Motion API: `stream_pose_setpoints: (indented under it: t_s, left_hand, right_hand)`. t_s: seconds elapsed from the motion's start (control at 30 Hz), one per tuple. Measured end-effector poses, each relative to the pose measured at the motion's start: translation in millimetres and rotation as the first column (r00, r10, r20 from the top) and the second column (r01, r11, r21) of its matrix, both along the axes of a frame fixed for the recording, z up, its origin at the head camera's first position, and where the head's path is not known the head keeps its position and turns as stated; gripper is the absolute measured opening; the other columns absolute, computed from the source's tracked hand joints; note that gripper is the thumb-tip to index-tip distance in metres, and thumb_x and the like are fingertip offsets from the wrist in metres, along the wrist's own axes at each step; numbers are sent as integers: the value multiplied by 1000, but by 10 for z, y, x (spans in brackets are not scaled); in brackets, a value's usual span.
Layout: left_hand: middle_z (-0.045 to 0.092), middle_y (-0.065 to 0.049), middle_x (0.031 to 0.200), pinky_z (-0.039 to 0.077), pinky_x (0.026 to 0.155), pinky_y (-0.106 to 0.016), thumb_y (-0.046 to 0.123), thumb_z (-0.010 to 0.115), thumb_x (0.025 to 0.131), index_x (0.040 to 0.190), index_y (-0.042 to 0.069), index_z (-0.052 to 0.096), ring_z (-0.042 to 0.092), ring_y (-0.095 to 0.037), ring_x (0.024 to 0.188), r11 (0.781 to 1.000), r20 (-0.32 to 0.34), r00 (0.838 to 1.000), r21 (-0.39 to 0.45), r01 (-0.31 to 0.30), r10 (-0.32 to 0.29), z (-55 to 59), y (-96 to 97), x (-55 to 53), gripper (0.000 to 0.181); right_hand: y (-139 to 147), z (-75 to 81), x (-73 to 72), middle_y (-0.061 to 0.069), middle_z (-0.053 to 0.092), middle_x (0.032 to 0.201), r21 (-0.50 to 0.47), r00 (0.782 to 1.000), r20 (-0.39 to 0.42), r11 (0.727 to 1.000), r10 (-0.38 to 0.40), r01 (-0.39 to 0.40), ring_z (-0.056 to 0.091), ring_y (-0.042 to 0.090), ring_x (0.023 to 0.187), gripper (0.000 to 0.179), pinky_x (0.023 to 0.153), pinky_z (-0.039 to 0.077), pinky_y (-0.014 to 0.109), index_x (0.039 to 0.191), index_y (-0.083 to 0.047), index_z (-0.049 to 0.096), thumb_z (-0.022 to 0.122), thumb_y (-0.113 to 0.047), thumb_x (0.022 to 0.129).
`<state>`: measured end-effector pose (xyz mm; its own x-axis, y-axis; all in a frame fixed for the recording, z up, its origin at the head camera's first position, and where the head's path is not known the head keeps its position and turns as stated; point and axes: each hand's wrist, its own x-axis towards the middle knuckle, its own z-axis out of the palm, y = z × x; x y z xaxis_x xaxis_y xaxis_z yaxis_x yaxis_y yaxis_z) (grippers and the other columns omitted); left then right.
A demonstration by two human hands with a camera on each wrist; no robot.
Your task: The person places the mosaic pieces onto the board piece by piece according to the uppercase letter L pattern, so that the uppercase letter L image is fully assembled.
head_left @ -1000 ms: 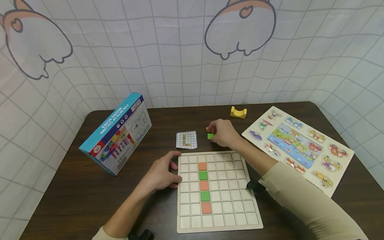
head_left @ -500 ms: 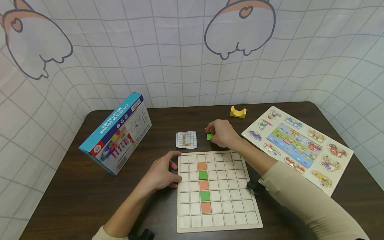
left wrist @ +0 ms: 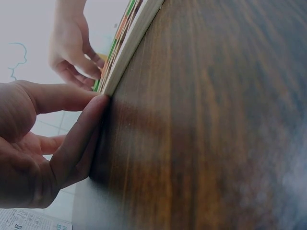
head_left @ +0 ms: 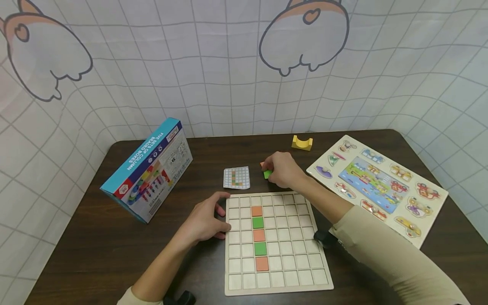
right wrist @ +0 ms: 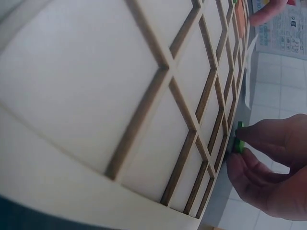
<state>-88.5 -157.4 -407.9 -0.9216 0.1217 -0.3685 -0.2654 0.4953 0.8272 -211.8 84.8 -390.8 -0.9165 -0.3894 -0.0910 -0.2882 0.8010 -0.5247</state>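
A pale wooden grid board (head_left: 289, 250) lies on the dark table, with orange and green square tiles alternating down its third column. My left hand (head_left: 206, 218) touches the board's left edge with spread fingers; the left wrist view has its fingertips (left wrist: 98, 100) right at that edge. Beyond the board's far side, my right hand (head_left: 283, 170) pinches a green square tile (right wrist: 240, 138) between thumb and finger, close over the table. A bit of orange (head_left: 262, 164) peeks out behind those fingers, mostly hidden by the hand.
A small pattern card (head_left: 237, 178) lies just past the board. The blue-and-white toy box (head_left: 152, 173) stands to the left. At the back is a yellow arched block (head_left: 302, 143); a wooden picture puzzle (head_left: 328, 186) lies on the right, under the right forearm's outer side.
The green tile has shifted and turned slightly in my right fingers. My left hand and the board hold their place.
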Motion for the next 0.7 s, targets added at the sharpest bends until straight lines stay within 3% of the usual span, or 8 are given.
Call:
stream_pose_setpoints:
  t_s: [0.7]
  left_hand:
    - [55,-16,107,66,54,-36,-12,82,74,149,17,51,67,-23,64,1000,-4,1000,-2,1,-1,-9,3,-13,86]
  right_hand:
    - [75,73,157,11,77,105,-38,999,51,999,-7,9,68,27,102,29,80,61,34,108,-2,79,70,9,83]
